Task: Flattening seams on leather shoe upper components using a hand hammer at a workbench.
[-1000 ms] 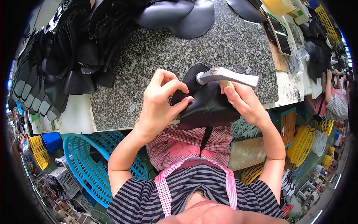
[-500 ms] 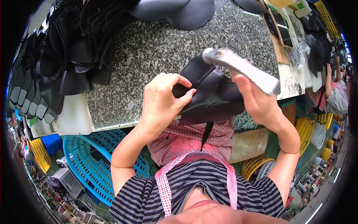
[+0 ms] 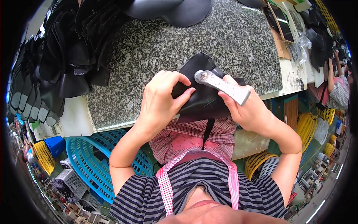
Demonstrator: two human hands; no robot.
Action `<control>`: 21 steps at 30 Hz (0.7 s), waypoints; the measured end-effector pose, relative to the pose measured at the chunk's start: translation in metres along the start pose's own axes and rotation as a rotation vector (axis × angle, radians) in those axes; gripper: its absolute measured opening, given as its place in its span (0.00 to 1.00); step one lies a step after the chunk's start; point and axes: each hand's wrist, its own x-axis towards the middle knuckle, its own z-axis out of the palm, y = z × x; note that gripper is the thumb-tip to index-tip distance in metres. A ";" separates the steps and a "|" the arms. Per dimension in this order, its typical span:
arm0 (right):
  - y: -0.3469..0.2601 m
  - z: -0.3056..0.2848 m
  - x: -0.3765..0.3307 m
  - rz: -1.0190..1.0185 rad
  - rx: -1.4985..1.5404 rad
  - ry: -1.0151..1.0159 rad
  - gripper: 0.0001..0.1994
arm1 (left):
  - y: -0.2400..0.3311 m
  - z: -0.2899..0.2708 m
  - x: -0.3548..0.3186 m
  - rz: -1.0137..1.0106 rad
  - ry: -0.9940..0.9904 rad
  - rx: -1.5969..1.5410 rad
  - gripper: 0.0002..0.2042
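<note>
A black leather shoe upper (image 3: 207, 99) with a pale cross mark lies over the near edge of a speckled stone slab (image 3: 149, 48). My left hand (image 3: 162, 95) pinches its left side between thumb and curled fingers. In my right hand (image 3: 250, 110) is a metal hammer (image 3: 225, 86), gripped with the fingers wrapped round it. The hammer's round face rests on or just over the leather, right of my left fingertips; I cannot tell whether they touch. Part of the leather's right side is hidden under my right hand and the hammer.
Black leather pieces (image 3: 67, 52) are piled at the left, and more (image 3: 182, 13) lie at the far edge. A phone (image 3: 281, 24) and clear plastic bag (image 3: 302, 46) sit at the far right. A blue basket (image 3: 89, 164) stands below the table; a person (image 3: 337, 91) works at right.
My right hand has brought the hammer down and to the left, from above the leather's right side to its seam area. My left hand has stayed in place.
</note>
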 end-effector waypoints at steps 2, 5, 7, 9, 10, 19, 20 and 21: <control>0.006 0.003 0.000 -0.052 0.025 0.078 0.16 | -0.008 -0.007 -0.004 0.128 -0.050 0.048 0.09; 0.009 0.005 -0.001 -0.099 0.022 0.086 0.17 | -0.016 -0.008 -0.010 0.329 -0.062 0.139 0.11; 0.011 0.006 -0.003 -0.092 0.051 0.069 0.17 | -0.018 -0.005 -0.010 0.397 0.002 0.151 0.13; 0.016 0.010 -0.005 -0.080 0.059 0.077 0.17 | -0.017 -0.004 -0.011 0.330 0.002 0.118 0.13; 0.017 0.012 -0.005 -0.083 0.060 0.079 0.17 | -0.017 -0.004 -0.011 0.264 0.003 0.082 0.13; 0.024 0.012 -0.003 -0.064 0.126 0.111 0.12 | -0.004 -0.015 0.000 -0.036 -0.045 -0.048 0.12; 0.028 0.011 -0.001 -0.158 0.059 0.156 0.12 | -0.002 -0.016 0.002 -0.093 -0.076 -0.061 0.12; 0.027 0.010 0.003 -0.257 -0.005 0.198 0.14 | -0.002 -0.017 0.003 -0.155 -0.103 -0.070 0.12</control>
